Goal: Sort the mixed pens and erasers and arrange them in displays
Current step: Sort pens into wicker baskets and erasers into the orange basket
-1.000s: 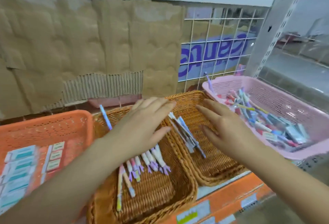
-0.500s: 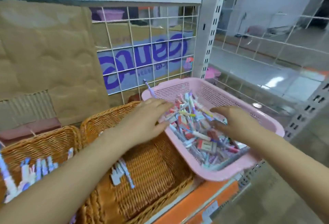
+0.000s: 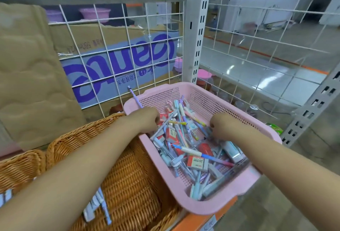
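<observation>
A pink plastic basket (image 3: 202, 100) on the shelf holds a jumble of pastel pens (image 3: 185, 150) and boxed erasers (image 3: 197, 162). Both my hands are down in this pile. My left hand (image 3: 145, 120) is at the basket's left rim with its fingers curled into the pens; its fingertips are hidden. My right hand (image 3: 223, 127) is at the far right side, thumb and curled fingers closing on pens there. A purple pen (image 3: 135, 98) sticks up over the back left rim.
A wicker basket (image 3: 132, 175) with a few pale pens (image 3: 99, 207) sits left of the pink one, under my left forearm. Another wicker basket (image 3: 18, 168) is further left. A wire grid (image 3: 128, 47) and cardboard (image 3: 27, 74) back the shelf; a slotted upright (image 3: 197, 34) stands behind.
My view swung right, from the wicker baskets to the pink basket. Both hands moved from above the wicker baskets down into the pink basket's pile, and their fingers curled.
</observation>
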